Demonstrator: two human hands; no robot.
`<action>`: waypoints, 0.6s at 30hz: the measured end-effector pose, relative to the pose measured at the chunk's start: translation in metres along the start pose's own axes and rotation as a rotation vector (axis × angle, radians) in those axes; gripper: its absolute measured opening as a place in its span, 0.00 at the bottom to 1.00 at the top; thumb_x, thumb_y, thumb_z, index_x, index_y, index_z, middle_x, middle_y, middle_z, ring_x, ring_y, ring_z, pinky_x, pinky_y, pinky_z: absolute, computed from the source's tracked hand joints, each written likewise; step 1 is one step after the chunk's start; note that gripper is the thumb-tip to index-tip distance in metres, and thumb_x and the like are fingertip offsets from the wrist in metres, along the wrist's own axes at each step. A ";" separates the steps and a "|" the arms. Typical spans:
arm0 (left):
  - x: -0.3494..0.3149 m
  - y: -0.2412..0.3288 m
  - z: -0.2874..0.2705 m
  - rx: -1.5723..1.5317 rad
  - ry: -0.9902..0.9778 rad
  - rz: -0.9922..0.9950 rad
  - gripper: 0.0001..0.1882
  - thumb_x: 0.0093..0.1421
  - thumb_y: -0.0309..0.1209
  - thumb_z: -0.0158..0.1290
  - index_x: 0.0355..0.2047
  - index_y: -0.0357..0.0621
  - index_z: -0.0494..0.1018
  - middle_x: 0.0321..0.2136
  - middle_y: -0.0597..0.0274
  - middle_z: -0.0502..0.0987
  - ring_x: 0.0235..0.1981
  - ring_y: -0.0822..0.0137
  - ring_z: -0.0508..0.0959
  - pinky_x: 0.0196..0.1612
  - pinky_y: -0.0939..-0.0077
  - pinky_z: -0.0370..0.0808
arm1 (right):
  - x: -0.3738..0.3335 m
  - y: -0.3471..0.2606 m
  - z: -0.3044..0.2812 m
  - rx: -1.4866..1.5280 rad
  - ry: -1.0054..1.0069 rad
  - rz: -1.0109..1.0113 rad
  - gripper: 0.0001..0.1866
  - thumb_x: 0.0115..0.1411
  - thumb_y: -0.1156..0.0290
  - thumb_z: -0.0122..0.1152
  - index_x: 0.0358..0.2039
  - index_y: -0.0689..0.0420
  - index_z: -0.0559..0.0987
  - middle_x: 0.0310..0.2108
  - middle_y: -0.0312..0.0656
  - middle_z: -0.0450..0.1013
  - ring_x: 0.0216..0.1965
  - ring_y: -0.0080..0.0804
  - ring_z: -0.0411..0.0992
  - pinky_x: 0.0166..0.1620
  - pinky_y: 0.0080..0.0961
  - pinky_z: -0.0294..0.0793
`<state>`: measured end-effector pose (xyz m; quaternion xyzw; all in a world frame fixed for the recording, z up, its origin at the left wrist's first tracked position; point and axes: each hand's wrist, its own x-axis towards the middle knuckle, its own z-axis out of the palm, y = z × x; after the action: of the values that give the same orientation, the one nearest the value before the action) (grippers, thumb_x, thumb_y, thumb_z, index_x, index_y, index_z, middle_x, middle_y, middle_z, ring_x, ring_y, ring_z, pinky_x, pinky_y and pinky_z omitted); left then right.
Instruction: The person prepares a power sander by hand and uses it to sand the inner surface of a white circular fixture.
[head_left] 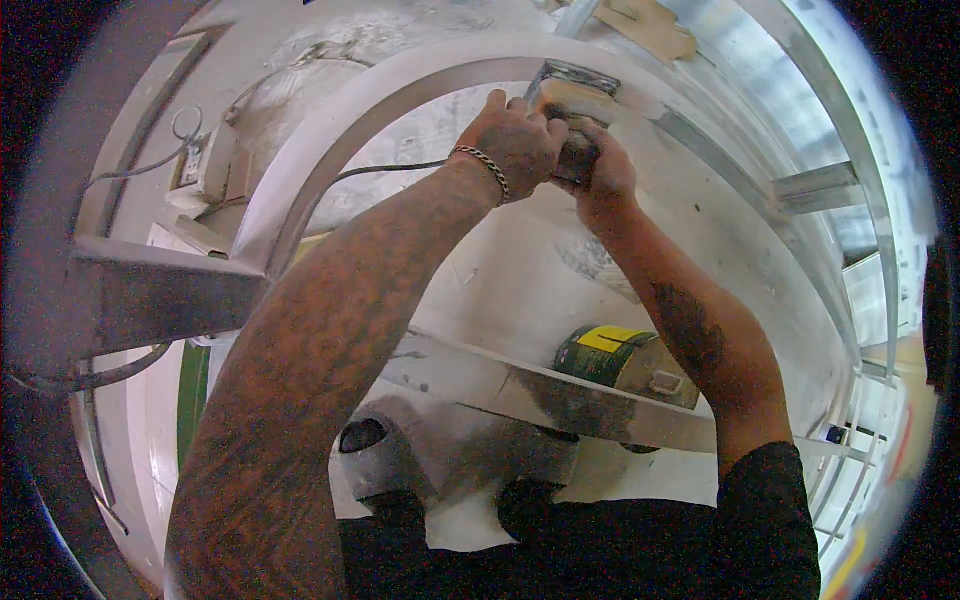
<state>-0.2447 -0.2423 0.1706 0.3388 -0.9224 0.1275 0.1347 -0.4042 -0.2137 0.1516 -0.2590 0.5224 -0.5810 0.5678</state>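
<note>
My two hands are closed around a dusty corded sander (578,158) with a flat, rectangular head. My left hand (515,142), with a chain bracelet at its wrist, grips it from the left, and its fingers hide part of the body. From the right, my right hand (608,172) wraps round the same body. The sander's head lies at the top of a curved, pale frame (400,88); whether it touches the surface, I cannot tell. A dark cable (390,168) shows on the left behind my left forearm.
A dark green tub with a yellow label (606,340) stands beyond a pale crossbar (460,375), near my right forearm. My shoes are below the bar. Left are a socket box (195,160) with a cord and a dark beam (165,295). Metal framing (820,188) curves along the right.
</note>
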 end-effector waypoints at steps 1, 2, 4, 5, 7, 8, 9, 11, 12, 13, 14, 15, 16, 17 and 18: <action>-0.002 -0.001 -0.002 0.028 0.002 -0.002 0.19 0.51 0.39 0.58 0.42 0.47 0.70 0.33 0.56 0.78 0.36 0.56 0.78 0.43 0.55 0.70 | -0.002 0.000 0.004 -0.008 -0.037 -0.002 0.19 0.63 0.57 0.50 0.49 0.53 0.74 0.43 0.42 0.76 0.40 0.37 0.77 0.41 0.39 0.79; -0.005 -0.003 -0.005 0.031 -0.001 0.000 0.19 0.51 0.39 0.58 0.42 0.47 0.70 0.33 0.56 0.78 0.36 0.56 0.78 0.43 0.55 0.70 | -0.003 0.000 0.007 -0.016 -0.074 -0.005 0.20 0.63 0.57 0.50 0.49 0.54 0.74 0.42 0.42 0.76 0.39 0.37 0.77 0.41 0.39 0.80; -0.007 -0.005 -0.009 -0.020 -0.040 -0.020 0.14 0.54 0.36 0.57 0.39 0.44 0.72 0.33 0.56 0.80 0.39 0.59 0.79 0.46 0.58 0.68 | -0.008 -0.003 0.014 -0.038 -0.065 -0.030 0.19 0.62 0.57 0.52 0.48 0.55 0.74 0.42 0.42 0.76 0.39 0.37 0.77 0.40 0.39 0.80; -0.009 -0.005 -0.012 -0.022 -0.039 -0.010 0.14 0.54 0.36 0.57 0.39 0.44 0.72 0.33 0.56 0.80 0.39 0.59 0.79 0.46 0.58 0.68 | -0.010 -0.004 0.015 -0.062 -0.063 -0.054 0.19 0.61 0.58 0.53 0.48 0.56 0.75 0.41 0.42 0.76 0.38 0.37 0.77 0.39 0.39 0.80; 0.001 0.002 -0.017 -0.079 -0.062 -0.042 0.15 0.53 0.37 0.59 0.37 0.45 0.71 0.33 0.57 0.80 0.37 0.59 0.79 0.46 0.58 0.68 | 0.019 0.010 -0.017 -0.206 -0.068 -0.260 0.16 0.59 0.61 0.57 0.44 0.56 0.76 0.38 0.43 0.76 0.35 0.37 0.78 0.35 0.37 0.82; 0.001 0.001 -0.008 -0.060 -0.014 -0.011 0.16 0.52 0.37 0.60 0.37 0.45 0.71 0.33 0.58 0.80 0.36 0.59 0.79 0.45 0.58 0.68 | 0.030 0.017 -0.027 -0.346 -0.106 -0.441 0.14 0.56 0.64 0.60 0.40 0.56 0.78 0.35 0.43 0.77 0.31 0.37 0.79 0.31 0.35 0.83; -0.005 -0.003 -0.008 -0.054 -0.022 -0.005 0.16 0.52 0.37 0.60 0.37 0.45 0.71 0.33 0.58 0.80 0.36 0.59 0.79 0.45 0.58 0.68 | 0.020 0.015 -0.012 -0.335 -0.104 -0.440 0.14 0.56 0.64 0.60 0.40 0.56 0.78 0.35 0.43 0.77 0.31 0.37 0.79 0.31 0.35 0.83; -0.017 -0.010 -0.013 -0.019 -0.093 -0.051 0.17 0.51 0.38 0.61 0.37 0.45 0.71 0.33 0.58 0.80 0.35 0.60 0.79 0.44 0.58 0.69 | -0.013 -0.004 0.032 0.047 0.084 0.024 0.14 0.55 0.65 0.61 0.40 0.56 0.78 0.35 0.43 0.77 0.31 0.37 0.79 0.31 0.35 0.83; -0.012 -0.007 -0.013 -0.022 -0.084 -0.039 0.17 0.51 0.38 0.61 0.37 0.45 0.71 0.33 0.58 0.80 0.35 0.60 0.79 0.44 0.58 0.69 | -0.012 -0.007 0.025 0.047 0.095 0.013 0.14 0.55 0.65 0.61 0.40 0.56 0.78 0.35 0.43 0.77 0.31 0.37 0.79 0.31 0.35 0.83; -0.008 -0.004 -0.012 -0.017 -0.066 -0.027 0.17 0.50 0.38 0.62 0.36 0.45 0.71 0.32 0.59 0.80 0.35 0.60 0.79 0.43 0.59 0.69 | -0.012 -0.009 0.019 0.005 0.072 -0.013 0.17 0.56 0.62 0.60 0.43 0.56 0.76 0.37 0.43 0.76 0.34 0.37 0.78 0.34 0.37 0.82; -0.003 -0.001 -0.011 -0.011 -0.048 -0.016 0.17 0.50 0.38 0.62 0.36 0.45 0.71 0.32 0.59 0.80 0.35 0.60 0.79 0.43 0.59 0.69 | -0.011 -0.011 0.013 -0.038 0.049 -0.038 0.20 0.58 0.58 0.58 0.47 0.56 0.74 0.40 0.43 0.75 0.36 0.37 0.77 0.38 0.40 0.80; 0.000 0.001 -0.011 -0.013 -0.045 -0.007 0.17 0.50 0.38 0.62 0.36 0.45 0.71 0.32 0.59 0.80 0.35 0.60 0.79 0.43 0.59 0.69 | -0.012 -0.013 0.010 -0.035 0.056 -0.043 0.20 0.58 0.58 0.58 0.47 0.56 0.74 0.40 0.43 0.75 0.36 0.37 0.77 0.38 0.40 0.80; 0.004 0.003 -0.010 -0.007 -0.012 0.003 0.17 0.50 0.38 0.62 0.36 0.45 0.71 0.30 0.60 0.79 0.34 0.60 0.79 0.42 0.60 0.69 | -0.012 -0.015 0.007 -0.015 0.069 -0.046 0.19 0.58 0.59 0.58 0.47 0.56 0.75 0.40 0.43 0.75 0.36 0.37 0.77 0.38 0.40 0.80; 0.007 0.005 -0.010 0.000 0.020 0.012 0.17 0.49 0.38 0.62 0.36 0.45 0.71 0.29 0.60 0.79 0.34 0.60 0.78 0.41 0.60 0.69 | -0.012 -0.016 0.003 0.005 0.080 -0.048 0.19 0.58 0.59 0.58 0.46 0.56 0.75 0.40 0.43 0.75 0.37 0.37 0.77 0.38 0.40 0.80; 0.011 0.008 -0.009 -0.002 0.021 0.021 0.17 0.49 0.38 0.62 0.36 0.45 0.71 0.29 0.60 0.79 0.34 0.60 0.78 0.41 0.60 0.69 | -0.012 -0.017 -0.001 0.009 0.088 -0.050 0.19 0.58 0.59 0.58 0.46 0.56 0.75 0.40 0.43 0.75 0.37 0.37 0.77 0.38 0.40 0.80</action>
<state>-0.2564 -0.2404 0.1811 0.3276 -0.9246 0.1316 0.1432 -0.4086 -0.2059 0.1698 -0.2437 0.5375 -0.6083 0.5308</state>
